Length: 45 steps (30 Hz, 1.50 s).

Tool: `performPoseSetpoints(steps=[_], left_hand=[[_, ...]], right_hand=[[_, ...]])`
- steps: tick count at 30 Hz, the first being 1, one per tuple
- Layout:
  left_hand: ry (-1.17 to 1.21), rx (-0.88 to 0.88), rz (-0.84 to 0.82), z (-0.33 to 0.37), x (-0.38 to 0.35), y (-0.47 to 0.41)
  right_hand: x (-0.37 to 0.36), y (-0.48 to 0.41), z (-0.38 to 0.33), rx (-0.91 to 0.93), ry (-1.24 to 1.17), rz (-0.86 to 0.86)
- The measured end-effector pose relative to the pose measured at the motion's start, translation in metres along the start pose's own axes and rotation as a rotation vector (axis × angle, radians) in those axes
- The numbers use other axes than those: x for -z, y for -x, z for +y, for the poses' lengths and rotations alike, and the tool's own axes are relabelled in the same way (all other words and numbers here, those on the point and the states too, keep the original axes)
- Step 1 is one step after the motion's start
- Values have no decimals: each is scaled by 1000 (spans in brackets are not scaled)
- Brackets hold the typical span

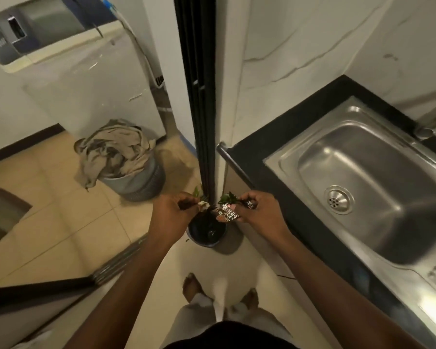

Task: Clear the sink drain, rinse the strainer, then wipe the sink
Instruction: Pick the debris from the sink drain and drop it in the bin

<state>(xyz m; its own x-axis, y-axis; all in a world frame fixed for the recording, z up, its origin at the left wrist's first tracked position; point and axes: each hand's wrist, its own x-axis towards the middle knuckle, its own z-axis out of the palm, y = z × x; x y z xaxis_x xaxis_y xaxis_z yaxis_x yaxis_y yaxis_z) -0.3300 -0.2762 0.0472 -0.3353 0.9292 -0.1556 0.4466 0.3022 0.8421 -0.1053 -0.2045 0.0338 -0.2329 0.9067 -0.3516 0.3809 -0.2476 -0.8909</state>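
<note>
Operator: standing barefoot on pale tiled floor (61, 222), both forearms extended forward and down.
Left hand (173, 212): closed in a pinch on a small clump of green leaf scraps and white debris (202, 201), held above the bin.
Right hand (258, 215): fingers curled shut on a crumpled printed foil wrapper (225, 214) with wet green leaves (227, 198) clinging to its top edge.
Small dark round waste bin (207, 231): on the floor directly beneath both hands, open-topped, contents too dark to tell.
Handling, judged: the waste is light, limp and probably wet and slippery; a fingertip pinch suffices, but bits may stick to skin, so shaking off over the bin looks advisable.
Stainless steel sink (363, 172): to the right, set in a black countertop (252, 147); basin appears free of loose debris.
Round perforated metal strainer (338, 199): seated in the drain, untouched by either hand. Rigid and smooth, likely slick; best lifted by its raised rim or centre.
Task status, judged: drain clearing nearing completion; rinsing and wiping not yet done.
Grey basket heaped with beige cloth (126, 159): on the floor beyond, well apart.
</note>
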Motion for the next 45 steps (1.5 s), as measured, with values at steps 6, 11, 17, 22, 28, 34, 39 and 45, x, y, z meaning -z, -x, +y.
performPoseSetpoints(steps=[6, 11, 17, 22, 28, 34, 39, 45], left_hand=[[14, 133, -18, -63, 10, -16], [30, 250, -17, -120, -4, -32], [209, 472, 45, -206, -59, -52], [212, 606, 100, -276, -117, -74], [163, 670, 71, -341, -174, -104], [85, 658, 4, -387, -209, -122], [52, 648, -77, -406, -224, -138], [38, 630, -122, -401, -217, -135]], right_hand=[[-56, -25, 22, -99, 66, -11], [-95, -62, 66, -210, 148, 14], [-137, -122, 149, -456, 198, 14], [-170, -171, 225, -591, 144, 102], [-199, -217, 303, -698, 150, 124], [-230, -244, 343, -689, 191, 102], [-241, -259, 366, -659, 234, 41], [-234, -253, 368, -593, 273, 20]])
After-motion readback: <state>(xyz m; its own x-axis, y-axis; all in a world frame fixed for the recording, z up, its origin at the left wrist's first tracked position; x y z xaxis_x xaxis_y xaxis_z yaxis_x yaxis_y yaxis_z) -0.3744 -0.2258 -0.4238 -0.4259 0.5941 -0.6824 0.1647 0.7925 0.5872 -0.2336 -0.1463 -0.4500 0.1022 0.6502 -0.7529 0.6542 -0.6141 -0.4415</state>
